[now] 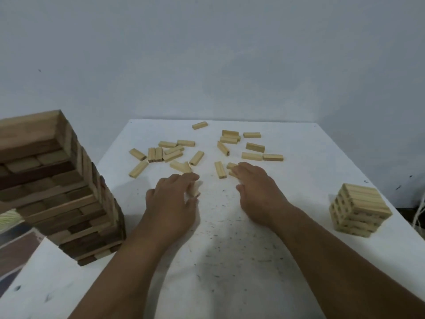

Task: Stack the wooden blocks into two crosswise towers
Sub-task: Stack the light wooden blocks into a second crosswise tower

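1. One small tower (360,210) of pale wooden blocks stands at about 3 o'clock on the worktop (230,249), several layers high, each layer laid crosswise to the one below. It looks finished or close to it.
2. I see no second small tower begun. Some two dozen loose blocks (174,153) lie scattered from 11 to 1 o'clock, a few overlapping in small heaps, so by my judgement roughly half the job is left.
3. The left hand (171,201) has its fingers curled round a block (195,189) near the middle of the worktop, gripping it.
4. The right hand (255,187) lies flat with straight fingers over two blocks (231,166) just past centre, touching them but not gripping.
5. The blocks are short rectangular bars of light, unpainted wood with square ends and a fine grain.
6. The worktop is white, matt, and flecked with dark specks and scuffs.
7. At 9 o'clock, beyond the worktop's edge, rises a much bigger stack (57,187) of long planks in mixed pale and dark brown wood, also layered crosswise.
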`<state>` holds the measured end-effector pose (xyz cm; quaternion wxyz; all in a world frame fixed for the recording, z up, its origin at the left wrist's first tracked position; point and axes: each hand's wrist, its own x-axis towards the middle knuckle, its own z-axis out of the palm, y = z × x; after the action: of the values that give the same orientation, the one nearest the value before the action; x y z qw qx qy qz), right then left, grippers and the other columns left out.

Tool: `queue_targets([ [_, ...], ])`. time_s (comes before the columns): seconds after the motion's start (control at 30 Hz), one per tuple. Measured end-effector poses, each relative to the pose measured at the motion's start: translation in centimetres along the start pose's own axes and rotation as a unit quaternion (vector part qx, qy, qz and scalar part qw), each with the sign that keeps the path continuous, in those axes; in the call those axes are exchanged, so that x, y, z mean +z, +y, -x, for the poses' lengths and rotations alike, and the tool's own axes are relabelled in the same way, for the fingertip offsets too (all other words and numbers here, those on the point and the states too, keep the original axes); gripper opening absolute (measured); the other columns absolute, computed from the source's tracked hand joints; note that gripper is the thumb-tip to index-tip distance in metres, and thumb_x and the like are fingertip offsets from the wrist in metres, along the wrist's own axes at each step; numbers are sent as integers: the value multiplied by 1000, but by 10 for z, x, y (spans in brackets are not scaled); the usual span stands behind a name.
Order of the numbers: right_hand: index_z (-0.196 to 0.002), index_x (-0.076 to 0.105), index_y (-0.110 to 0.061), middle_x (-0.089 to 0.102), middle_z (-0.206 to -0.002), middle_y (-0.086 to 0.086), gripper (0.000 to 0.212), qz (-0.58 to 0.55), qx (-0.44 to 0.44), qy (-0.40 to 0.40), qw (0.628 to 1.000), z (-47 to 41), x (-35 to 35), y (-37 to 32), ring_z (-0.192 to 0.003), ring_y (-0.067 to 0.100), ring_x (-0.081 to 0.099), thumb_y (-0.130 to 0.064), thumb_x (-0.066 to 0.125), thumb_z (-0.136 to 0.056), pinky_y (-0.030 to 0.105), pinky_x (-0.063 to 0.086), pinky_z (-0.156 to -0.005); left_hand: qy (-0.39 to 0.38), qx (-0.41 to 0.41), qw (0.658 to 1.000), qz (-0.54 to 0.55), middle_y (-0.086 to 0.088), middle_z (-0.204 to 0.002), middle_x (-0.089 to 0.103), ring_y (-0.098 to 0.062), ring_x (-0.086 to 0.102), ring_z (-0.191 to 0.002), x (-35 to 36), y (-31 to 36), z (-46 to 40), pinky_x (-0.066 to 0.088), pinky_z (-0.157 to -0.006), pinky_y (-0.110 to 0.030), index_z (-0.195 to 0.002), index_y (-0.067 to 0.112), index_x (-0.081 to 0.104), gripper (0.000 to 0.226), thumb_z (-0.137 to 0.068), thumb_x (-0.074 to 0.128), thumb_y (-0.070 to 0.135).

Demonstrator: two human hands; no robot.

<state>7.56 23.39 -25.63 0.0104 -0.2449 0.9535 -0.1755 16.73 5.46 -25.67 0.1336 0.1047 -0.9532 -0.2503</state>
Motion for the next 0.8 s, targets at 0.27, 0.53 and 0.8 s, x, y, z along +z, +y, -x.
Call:
queue_targets([
  [0.27, -114, 72, -20, 63, -111, -1, 30, 52, 22, 44, 997, 23, -9, -1, -97, 15, 52, -7, 50, -97, 29, 47, -88, 0, 58, 996, 63, 13, -112, 66, -9, 54, -114, 6, 9, 9, 36, -96, -21, -108, 30, 71, 30, -85, 66, 13],
  [0.53, -120, 68, -24, 49, -101, -3, 35, -25, 58, -23, 998, 106, -30, -11, -89, 12, 46, -42, 64, -91, 23, 35, -71, -133, 138, 979, 76, 17, -110, 67, 4, 54, -95, 7, 52, 36, 32, -76, 0, -110, 35, 70, 32, -81, 78, 23],
  [0.8, -111, 71, -13, 52, -80, -13, 26, -93, 16, -43, 995, 147, -34, 2, -69, -12, 54, -19, 73, -86, 7, 39, -65, -183, 121, 969, 116, 17, -98, 64, 2, 56, -92, 7, 59, 53, 44, -78, -11, -97, 32, 73, 34, -69, 87, 20],
])
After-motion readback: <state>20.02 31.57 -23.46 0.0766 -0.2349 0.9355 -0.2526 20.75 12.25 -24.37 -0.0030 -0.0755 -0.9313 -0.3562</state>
